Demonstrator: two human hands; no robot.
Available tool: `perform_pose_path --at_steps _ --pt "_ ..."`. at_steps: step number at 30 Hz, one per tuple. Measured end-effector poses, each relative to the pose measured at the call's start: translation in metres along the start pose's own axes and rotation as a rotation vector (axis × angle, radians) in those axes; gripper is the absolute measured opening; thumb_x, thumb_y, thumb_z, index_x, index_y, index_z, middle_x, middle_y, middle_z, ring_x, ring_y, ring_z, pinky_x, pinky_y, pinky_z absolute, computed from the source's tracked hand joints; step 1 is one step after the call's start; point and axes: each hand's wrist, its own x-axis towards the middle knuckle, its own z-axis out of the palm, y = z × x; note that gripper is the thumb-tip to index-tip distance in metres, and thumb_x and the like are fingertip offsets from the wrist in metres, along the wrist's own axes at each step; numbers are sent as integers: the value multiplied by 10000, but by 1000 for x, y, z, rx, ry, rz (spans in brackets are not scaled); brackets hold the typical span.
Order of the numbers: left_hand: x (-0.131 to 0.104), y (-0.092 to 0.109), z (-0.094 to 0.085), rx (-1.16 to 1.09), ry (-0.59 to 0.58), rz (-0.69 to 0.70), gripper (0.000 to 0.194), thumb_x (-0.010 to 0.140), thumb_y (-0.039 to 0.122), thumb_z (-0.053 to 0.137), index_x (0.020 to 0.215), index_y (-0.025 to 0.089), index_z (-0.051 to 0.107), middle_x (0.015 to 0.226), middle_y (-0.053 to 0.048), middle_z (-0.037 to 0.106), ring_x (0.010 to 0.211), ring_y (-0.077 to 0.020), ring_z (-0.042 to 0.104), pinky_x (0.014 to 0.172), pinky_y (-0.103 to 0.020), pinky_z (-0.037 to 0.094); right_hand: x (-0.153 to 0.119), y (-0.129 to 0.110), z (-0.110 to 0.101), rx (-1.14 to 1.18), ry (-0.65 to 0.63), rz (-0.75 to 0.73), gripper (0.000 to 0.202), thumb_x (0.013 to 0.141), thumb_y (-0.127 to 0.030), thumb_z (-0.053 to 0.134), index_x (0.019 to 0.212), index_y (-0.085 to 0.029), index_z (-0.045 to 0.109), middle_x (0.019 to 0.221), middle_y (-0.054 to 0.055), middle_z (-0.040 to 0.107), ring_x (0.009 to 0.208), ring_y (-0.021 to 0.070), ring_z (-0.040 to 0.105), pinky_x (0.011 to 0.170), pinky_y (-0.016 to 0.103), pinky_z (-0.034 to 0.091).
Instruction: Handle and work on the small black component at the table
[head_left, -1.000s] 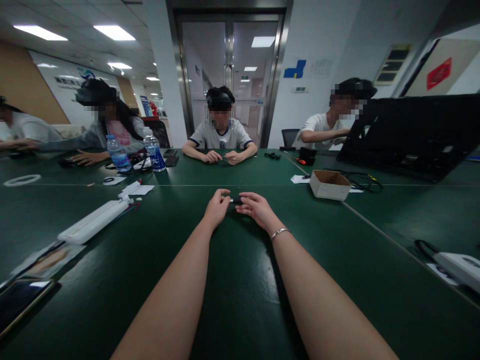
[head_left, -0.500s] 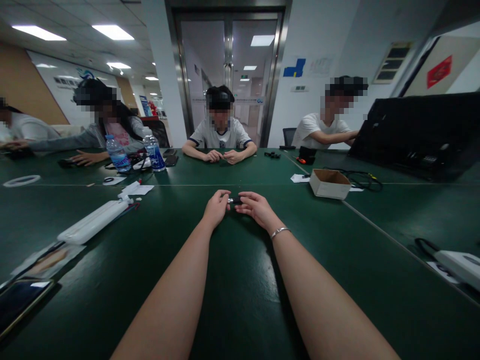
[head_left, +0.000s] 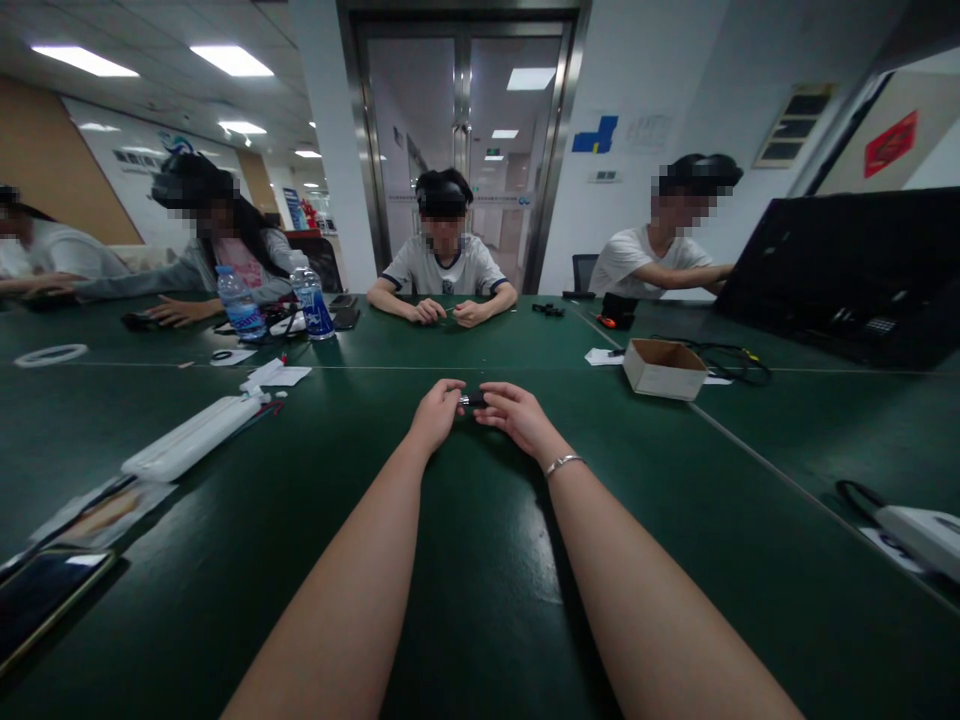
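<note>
Between my two hands, just above the green tabletop (head_left: 480, 560), is a small black stick with a silver end (head_left: 474, 399), like a USB flash drive. The fingertips of my left hand (head_left: 439, 412) pinch its silver end. My right hand (head_left: 519, 414), with a silver bracelet at the wrist, has thumb and fingers closed on the black end. The fingers cover both ends of the stick, so its exact kind cannot be made out.
A white open box (head_left: 664, 370) and black cables stand ahead to the right. On the left lie a long white packet (head_left: 193, 438), a phone (head_left: 52, 605) and two water bottles (head_left: 312, 298). Several people sit around the table; a large black monitor (head_left: 847, 275) is at right.
The view has shifted slightly, so the surroundings appear a little further right. Both hands keep the same hold on the black stick, with hardly any movement.
</note>
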Motion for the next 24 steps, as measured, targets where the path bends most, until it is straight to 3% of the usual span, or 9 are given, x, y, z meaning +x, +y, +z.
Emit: perform_pose_path --at_steps 8,13,18,22,24 --pt "-2 0 0 -22 -14 25 328 793 185 456 1085 177 606 712 8 550 532 -94 461 517 -198 389 -1 -1 0 -11 -12 -1 169 824 -16 602 938 -134 645 781 39 675 610 135 687 604 234 614" --pt "-5 3 0 -50 -16 85 320 775 180 458 1058 164 605 643 28 524 493 -84 439 494 -190 367 -1 -1 -1 -15 -63 -9 308 731 40 631 955 -171 654 864 13 634 648 121 694 661 232 620" --pt "-7 5 -1 -69 -30 132 332 721 197 517 1036 142 605 567 47 518 462 -85 440 485 -194 357 -1 -2 1 -121 -94 52 185 829 -147 665 1002 -162 602 812 32 633 548 124 659 499 218 582" --pt "-7 9 -2 -87 -38 97 342 711 200 507 1026 126 616 550 38 541 435 -85 436 465 -198 345 -4 -3 0 -89 -173 -16 480 687 -18 733 1093 -211 565 931 8 621 685 124 692 645 225 596" --pt "-7 12 -2 -93 -32 80 342 711 200 499 1020 120 621 560 29 558 429 -83 432 456 -199 339 -4 -4 0 -73 -167 16 478 723 -79 739 1132 -213 531 896 8 624 688 133 695 665 241 596"
